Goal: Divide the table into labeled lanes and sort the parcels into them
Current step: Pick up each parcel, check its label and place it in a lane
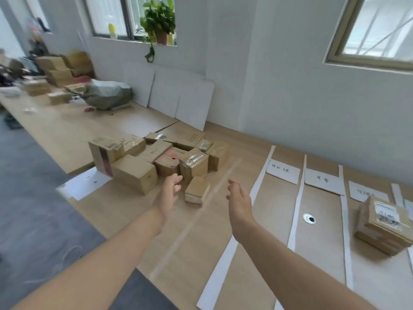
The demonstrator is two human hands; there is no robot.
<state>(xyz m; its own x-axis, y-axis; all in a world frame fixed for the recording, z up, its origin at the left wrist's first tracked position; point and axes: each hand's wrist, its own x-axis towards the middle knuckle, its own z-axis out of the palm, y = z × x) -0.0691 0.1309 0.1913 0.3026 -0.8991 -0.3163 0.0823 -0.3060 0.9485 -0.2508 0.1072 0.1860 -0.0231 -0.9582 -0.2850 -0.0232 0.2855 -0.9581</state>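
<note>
A pile of brown cardboard parcels [156, 157] lies on the wooden table [257, 220]. One small parcel [196, 190] stands apart at the pile's near edge. My left hand [171, 193] hovers just left of it with loosely spread fingers, holding nothing. My right hand [239, 199] is raised to its right, fingers relaxed, also free. White paper strips [298, 204] split the right part of the table into lanes. Handwritten labels [282, 172] lie at the lanes' far ends. A stack of parcels [384, 229] sits in a lane at the right.
A white sheet [87, 181] lies at the table's near edge left of the pile. A round cable hole [309, 218] sits in one lane. White boards [178, 97] lean on the wall. More boxes and a grey bag [107, 93] crowd the far left.
</note>
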